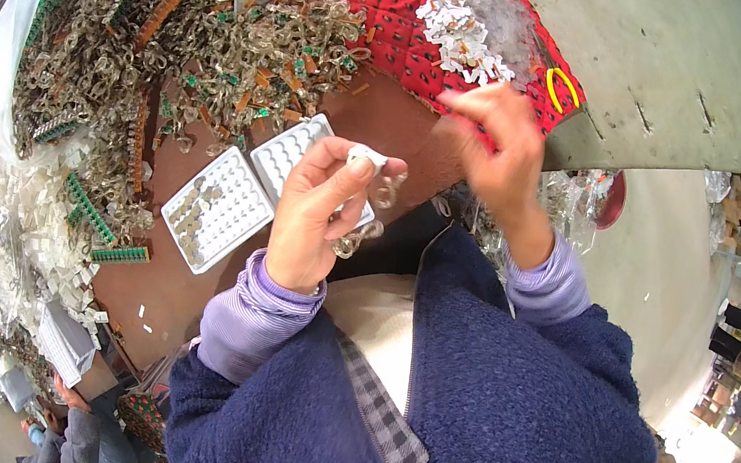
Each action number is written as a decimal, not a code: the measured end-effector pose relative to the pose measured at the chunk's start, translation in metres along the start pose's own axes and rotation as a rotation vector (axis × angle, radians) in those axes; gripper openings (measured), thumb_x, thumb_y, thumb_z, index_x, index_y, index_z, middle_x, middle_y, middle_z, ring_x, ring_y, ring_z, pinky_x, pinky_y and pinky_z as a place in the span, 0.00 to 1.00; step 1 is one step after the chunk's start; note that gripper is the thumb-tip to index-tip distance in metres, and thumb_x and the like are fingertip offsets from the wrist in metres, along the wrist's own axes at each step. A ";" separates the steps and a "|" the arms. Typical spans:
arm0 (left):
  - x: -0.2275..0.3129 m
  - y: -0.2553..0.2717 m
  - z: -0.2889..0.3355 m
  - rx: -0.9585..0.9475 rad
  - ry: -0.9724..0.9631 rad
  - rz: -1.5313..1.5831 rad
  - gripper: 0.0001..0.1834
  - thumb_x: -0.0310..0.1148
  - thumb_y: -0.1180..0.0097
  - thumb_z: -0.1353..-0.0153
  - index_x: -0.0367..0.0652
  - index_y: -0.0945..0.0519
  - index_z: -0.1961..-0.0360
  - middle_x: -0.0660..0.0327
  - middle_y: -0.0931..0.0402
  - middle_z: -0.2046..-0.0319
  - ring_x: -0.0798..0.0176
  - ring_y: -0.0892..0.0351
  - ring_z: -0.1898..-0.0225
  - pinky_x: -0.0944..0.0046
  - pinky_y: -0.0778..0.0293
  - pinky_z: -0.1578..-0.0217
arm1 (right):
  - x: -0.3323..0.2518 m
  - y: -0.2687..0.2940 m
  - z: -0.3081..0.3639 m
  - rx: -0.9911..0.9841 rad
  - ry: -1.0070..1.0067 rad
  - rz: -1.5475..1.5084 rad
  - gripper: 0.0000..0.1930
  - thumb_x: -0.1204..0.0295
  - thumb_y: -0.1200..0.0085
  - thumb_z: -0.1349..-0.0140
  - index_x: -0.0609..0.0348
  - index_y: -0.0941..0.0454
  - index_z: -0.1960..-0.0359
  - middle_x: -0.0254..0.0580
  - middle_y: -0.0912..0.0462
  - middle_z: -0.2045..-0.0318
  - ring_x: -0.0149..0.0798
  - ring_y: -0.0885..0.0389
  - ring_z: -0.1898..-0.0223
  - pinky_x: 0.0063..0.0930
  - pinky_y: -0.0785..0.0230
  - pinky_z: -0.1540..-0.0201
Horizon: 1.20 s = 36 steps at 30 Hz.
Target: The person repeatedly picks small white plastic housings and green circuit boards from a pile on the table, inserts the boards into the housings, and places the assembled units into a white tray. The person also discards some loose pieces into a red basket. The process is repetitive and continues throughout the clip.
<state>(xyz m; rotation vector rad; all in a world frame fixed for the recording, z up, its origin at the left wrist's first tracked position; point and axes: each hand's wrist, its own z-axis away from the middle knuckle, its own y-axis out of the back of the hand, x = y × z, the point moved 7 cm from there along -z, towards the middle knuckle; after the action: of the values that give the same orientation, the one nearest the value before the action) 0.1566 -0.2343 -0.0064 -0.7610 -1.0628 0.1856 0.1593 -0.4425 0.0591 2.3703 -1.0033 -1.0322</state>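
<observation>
In front of my chest, my left hand [314,202] pinches a small white plastic piece [366,156] between thumb and fingers. A looped, clear-coated cord [386,194] hangs beside those fingers, with another loop below. Raised to the right, my right hand [495,150] is blurred by motion near the edge of a red patterned cloth [380,37]; its fingers are too smeared to show whether they hold anything. Just left of my left hand lies a white tray [223,257] with rows of hollows, some filled with round grey discs. A second white tray [279,149] stands behind it, partly hidden by my hand.
A large heap of coiled cords [125,13] with green and orange strips covers the table's [157,281] far left. White plastic pieces [464,40] and a yellow-handled tool [561,89] lie on the cloth. Another person's hand [68,394] shows at the lower left.
</observation>
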 end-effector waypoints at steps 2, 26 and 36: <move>0.005 0.004 -0.001 0.021 -0.074 0.000 0.04 0.29 0.38 0.23 0.45 0.20 0.51 0.49 0.10 0.50 0.85 0.46 0.82 0.78 0.51 0.83 | 0.041 0.000 -0.007 0.013 -0.106 0.284 0.09 0.68 0.26 0.43 0.51 0.10 0.62 0.34 0.17 0.65 0.44 0.18 0.60 0.42 0.32 0.55; 0.011 0.000 0.068 0.096 -0.236 -0.181 0.18 0.30 0.44 0.20 0.36 0.19 0.34 0.61 0.10 0.55 0.84 0.40 0.78 0.79 0.45 0.78 | -0.082 -0.020 0.020 -0.062 -0.039 -0.535 0.06 0.78 0.31 0.37 0.58 0.16 0.62 0.39 0.14 0.58 0.41 0.15 0.54 0.38 0.27 0.41; 0.019 0.027 0.089 0.137 -0.267 -0.345 0.13 0.31 0.34 0.27 0.37 0.15 0.46 0.64 0.11 0.63 0.84 0.34 0.74 0.78 0.39 0.74 | -0.130 -0.039 0.009 -0.237 0.274 -0.370 0.07 0.75 0.30 0.42 0.56 0.18 0.67 0.36 0.16 0.63 0.44 0.16 0.57 0.53 0.27 0.35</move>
<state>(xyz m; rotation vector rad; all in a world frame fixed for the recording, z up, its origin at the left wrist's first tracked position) 0.0971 -0.1631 0.0131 -0.4276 -1.4021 0.0640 0.1082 -0.3211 0.0939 2.4565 -0.3320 -0.8544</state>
